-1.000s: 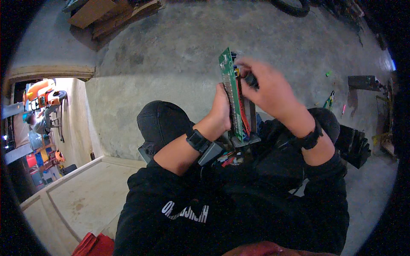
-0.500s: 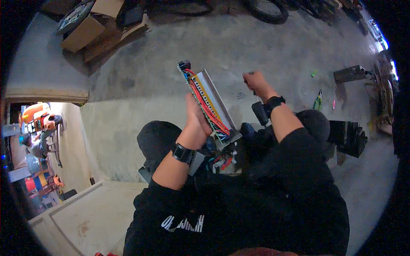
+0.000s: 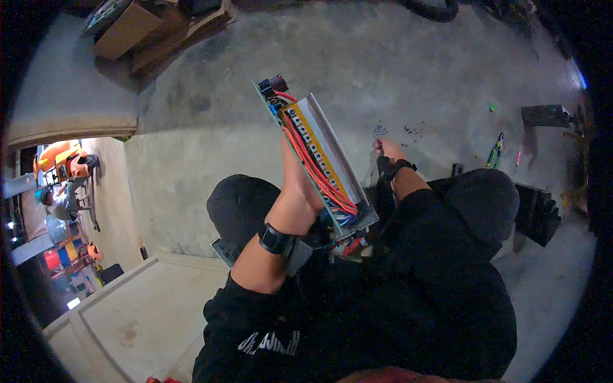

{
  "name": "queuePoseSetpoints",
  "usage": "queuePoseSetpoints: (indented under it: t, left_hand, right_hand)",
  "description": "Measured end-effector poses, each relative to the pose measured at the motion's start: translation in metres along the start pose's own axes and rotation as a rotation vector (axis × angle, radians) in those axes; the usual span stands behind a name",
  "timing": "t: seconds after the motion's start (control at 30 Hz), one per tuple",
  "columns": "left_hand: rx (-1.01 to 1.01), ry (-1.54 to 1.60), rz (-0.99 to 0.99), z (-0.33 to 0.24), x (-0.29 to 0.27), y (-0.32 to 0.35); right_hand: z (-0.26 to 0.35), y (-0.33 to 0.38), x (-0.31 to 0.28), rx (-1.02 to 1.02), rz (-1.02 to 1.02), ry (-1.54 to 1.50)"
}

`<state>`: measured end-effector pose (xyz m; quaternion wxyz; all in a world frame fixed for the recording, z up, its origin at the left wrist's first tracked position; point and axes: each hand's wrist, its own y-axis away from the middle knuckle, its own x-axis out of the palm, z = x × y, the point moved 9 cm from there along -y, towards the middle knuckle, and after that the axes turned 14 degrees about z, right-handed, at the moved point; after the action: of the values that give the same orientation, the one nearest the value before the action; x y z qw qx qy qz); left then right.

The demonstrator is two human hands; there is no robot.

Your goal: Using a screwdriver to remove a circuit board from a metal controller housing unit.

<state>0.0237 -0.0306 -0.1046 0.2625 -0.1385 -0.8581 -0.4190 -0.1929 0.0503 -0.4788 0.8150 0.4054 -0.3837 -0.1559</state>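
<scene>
My left hand [image 3: 300, 182] is wrapped around the edge of a long circuit board [image 3: 316, 163], holding it tilted above my lap. Red wires run along the board beside a yellow strip with a row of small round fixings, and a pale metal plate flanks it. Dark connectors top its far end; blue and white wires bunch at the near end. My right hand [image 3: 391, 150] is low over the floor with its fingers drawn together, close to a cluster of small screws [image 3: 380, 129]. What its fingers hold, if anything, is too small to make out.
More small dark pieces [image 3: 414, 131] lie right of the screws. Green-handled pliers [image 3: 495, 152], a pink pen-like tool [image 3: 518, 158] and a black metal block [image 3: 546, 115] rest on the right. Cardboard boxes [image 3: 131, 29] stand far left. A person [image 3: 60, 201] sits beyond the doorway.
My right hand has lowered toward the screws on the floor. Dark small pieces now show beside them. The board is still in my left hand, slightly shifted, and the view has moved a little.
</scene>
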Motion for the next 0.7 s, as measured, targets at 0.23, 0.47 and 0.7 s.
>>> queuePoseSetpoints:
  t: [0.23, 0.47, 0.7]
  left_hand:
    - [-0.029, 0.002, 0.021, -0.001, 0.004, 0.000]
    - [-0.092, -0.069, 0.104, 0.004, 0.014, -0.006]
    - [-0.104, -0.032, 0.233, 0.004, 0.051, -0.011]
  right_hand:
    - [0.015, 0.018, 0.047, -0.139, -0.054, 0.309]
    - [-0.026, 0.021, 0.023, -0.102, 0.020, -0.072]
    - [0.224, 0.150, 0.147, -0.760, -0.292, 1.729]
